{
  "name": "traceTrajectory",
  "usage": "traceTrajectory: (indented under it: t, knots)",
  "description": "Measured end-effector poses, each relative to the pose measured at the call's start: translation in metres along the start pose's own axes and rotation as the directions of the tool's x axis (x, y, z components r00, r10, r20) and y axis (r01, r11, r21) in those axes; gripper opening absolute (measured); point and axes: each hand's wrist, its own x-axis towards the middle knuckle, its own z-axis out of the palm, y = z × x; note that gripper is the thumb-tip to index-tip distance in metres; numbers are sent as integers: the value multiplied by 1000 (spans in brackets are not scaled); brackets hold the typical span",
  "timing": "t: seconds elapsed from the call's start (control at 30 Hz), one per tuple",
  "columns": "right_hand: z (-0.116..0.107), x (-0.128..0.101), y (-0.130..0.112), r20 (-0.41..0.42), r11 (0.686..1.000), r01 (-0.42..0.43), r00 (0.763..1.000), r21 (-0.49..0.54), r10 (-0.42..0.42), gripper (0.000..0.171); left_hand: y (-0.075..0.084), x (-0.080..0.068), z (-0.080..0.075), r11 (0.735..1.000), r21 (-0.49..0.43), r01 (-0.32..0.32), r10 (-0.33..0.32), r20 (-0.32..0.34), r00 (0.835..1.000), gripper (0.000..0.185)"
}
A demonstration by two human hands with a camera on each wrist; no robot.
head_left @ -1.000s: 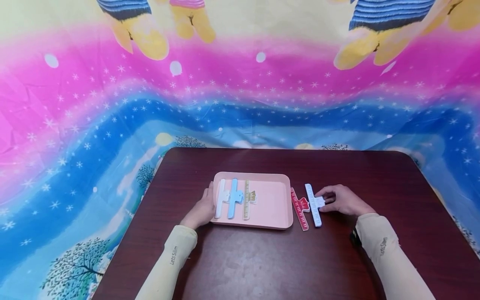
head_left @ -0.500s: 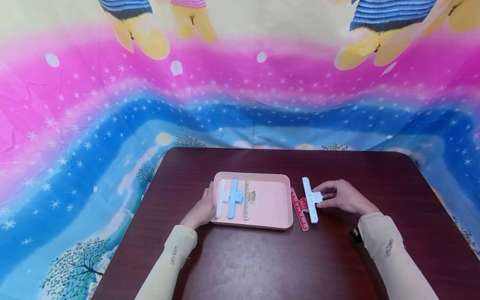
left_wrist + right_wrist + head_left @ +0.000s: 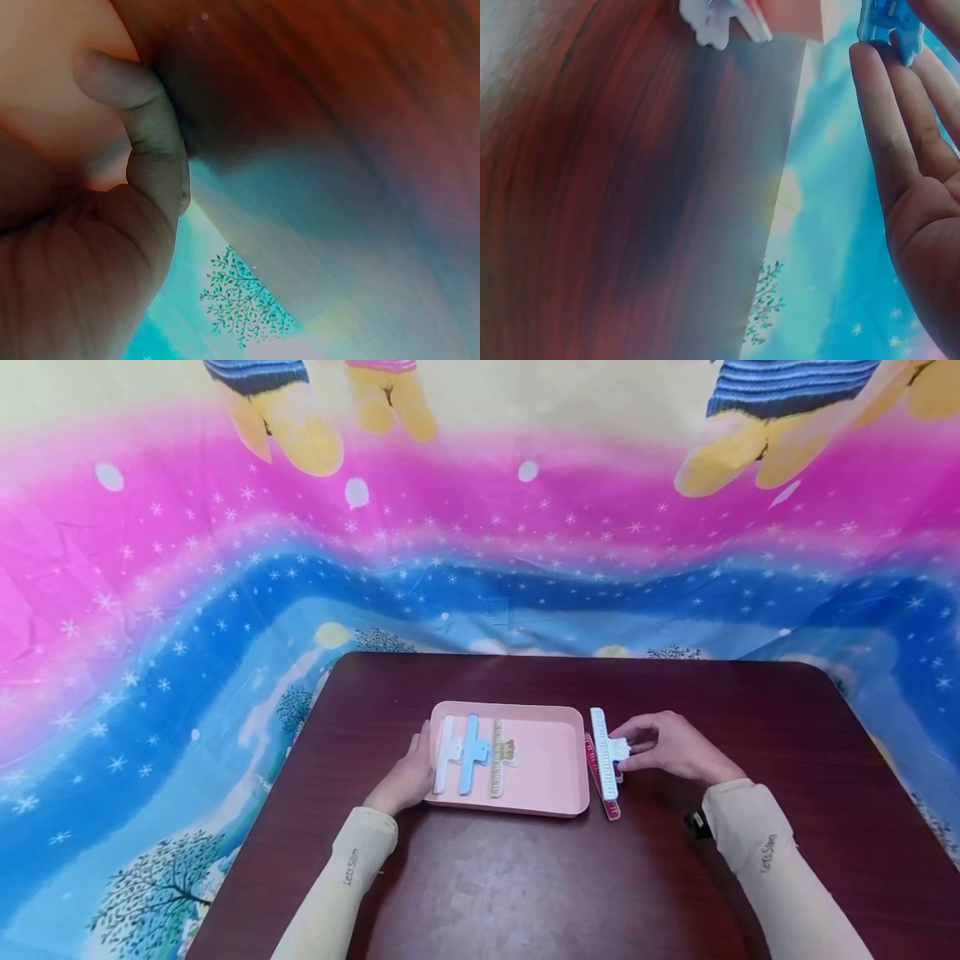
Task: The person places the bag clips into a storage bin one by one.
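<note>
While the left hand [image 3: 411,774] rests open against the pink tray [image 3: 551,768], right-hand fingers [image 3: 637,745] pinch the white clip [image 3: 603,752].

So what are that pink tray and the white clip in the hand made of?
The pink tray looks like moulded plastic: uniform matte colour, rounded rim. The white clip pinched by the right hand also seems plastic, smooth with a ribbed edge. The table looks like glossy dark wood, possibly veneer.

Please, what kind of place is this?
Probably a home-made recording corner rather than a workshop: a dark wooden table stands before a cartoon-print cloth backdrop, with only a pink tray and plastic clips laid out.
</note>
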Motion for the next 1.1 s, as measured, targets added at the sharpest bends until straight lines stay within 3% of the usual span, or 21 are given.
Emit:
traceTrajectory:
  t: [0.47, 1.1]
  knots:
    - [12, 17, -30, 3, 999, 29, 1000, -42, -29, 48, 2, 0, -2, 1000, -1, -7, 7, -7, 1000, 71]
    - [35, 38, -52, -3, 993, 81, 997, -82, -81, 43, 2, -1, 0, 1000, -7, -16, 16, -9, 1000, 71]
